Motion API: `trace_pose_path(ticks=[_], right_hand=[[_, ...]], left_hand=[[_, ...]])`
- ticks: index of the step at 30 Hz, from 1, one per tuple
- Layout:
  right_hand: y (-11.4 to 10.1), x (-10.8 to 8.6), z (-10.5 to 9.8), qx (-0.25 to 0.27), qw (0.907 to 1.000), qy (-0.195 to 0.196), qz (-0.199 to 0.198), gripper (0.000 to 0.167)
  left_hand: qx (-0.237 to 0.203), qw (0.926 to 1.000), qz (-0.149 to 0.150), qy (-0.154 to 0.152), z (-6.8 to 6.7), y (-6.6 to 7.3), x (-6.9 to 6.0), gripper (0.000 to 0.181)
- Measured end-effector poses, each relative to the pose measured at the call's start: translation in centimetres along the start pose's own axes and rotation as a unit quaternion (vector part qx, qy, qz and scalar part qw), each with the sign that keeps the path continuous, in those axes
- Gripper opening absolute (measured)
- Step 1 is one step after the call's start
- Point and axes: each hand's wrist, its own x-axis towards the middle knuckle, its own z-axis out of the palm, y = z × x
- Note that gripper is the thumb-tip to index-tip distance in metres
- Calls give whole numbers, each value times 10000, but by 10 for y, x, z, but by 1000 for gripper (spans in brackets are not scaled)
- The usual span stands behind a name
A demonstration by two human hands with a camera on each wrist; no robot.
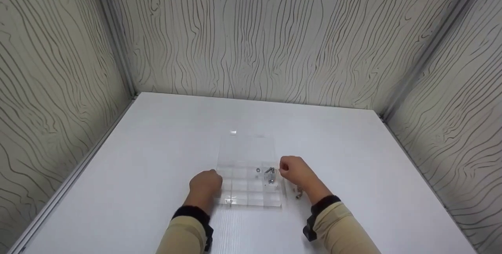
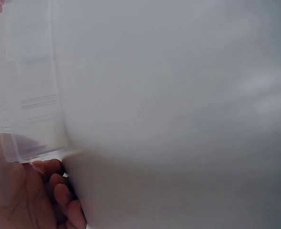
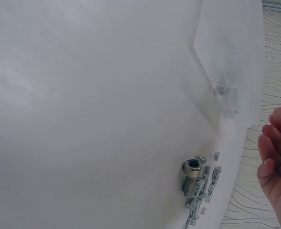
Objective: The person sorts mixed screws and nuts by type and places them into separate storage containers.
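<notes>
A clear compartment box [image 1: 247, 197] lies on the white table with its lid [image 1: 247, 148] laid back behind it. Several metal screws [image 1: 270, 175] are in a right-hand compartment, and a small ring-shaped part [image 1: 258, 170] lies to their left. My left hand [image 1: 206, 185] grips the box's left side; in the left wrist view, curled fingers [image 2: 59, 191] meet the box edge [image 2: 35, 155]. My right hand [image 1: 296, 171] is beside the right edge, thumb and index tips together in the right wrist view [image 3: 278, 157]; nothing shows between them.
A loose pile of screws and small metal parts [image 1: 299, 193] lies on the table right of the box, below my right wrist. One thick socket-head bolt [image 3: 192, 176] stands out among them. Wood-patterned panels [image 1: 251, 34] enclose the table [image 1: 157, 128] at the back and sides.
</notes>
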Motion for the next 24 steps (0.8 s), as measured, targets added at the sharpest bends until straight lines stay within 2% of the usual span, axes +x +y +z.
trace_pose_path(ticks=[4,6,10,14,17,24], right_hand=[[6,2,-2,-170,9964,522,649,9],[9,3,-2,-286,9934,625,923,6],[15,4,3,-452,9913,311,1193,3],[17,4,11,-496,9906,-133,1264,6],[18,4,15,-626,9898,-227,1258,7],[18,6,18,-753,9879,-393,1295,9]], left_hand=[[0,10000,-1,7,0,0,1,12],[-52,10000,-61,17,-1,0,0,12],[-240,9994,-248,43,-1,1,-1,14],[-36,9997,-215,-93,-3,3,-3,17],[244,9995,-86,-206,-5,4,-4,16],[236,9996,-42,-140,-5,3,-4,17]])
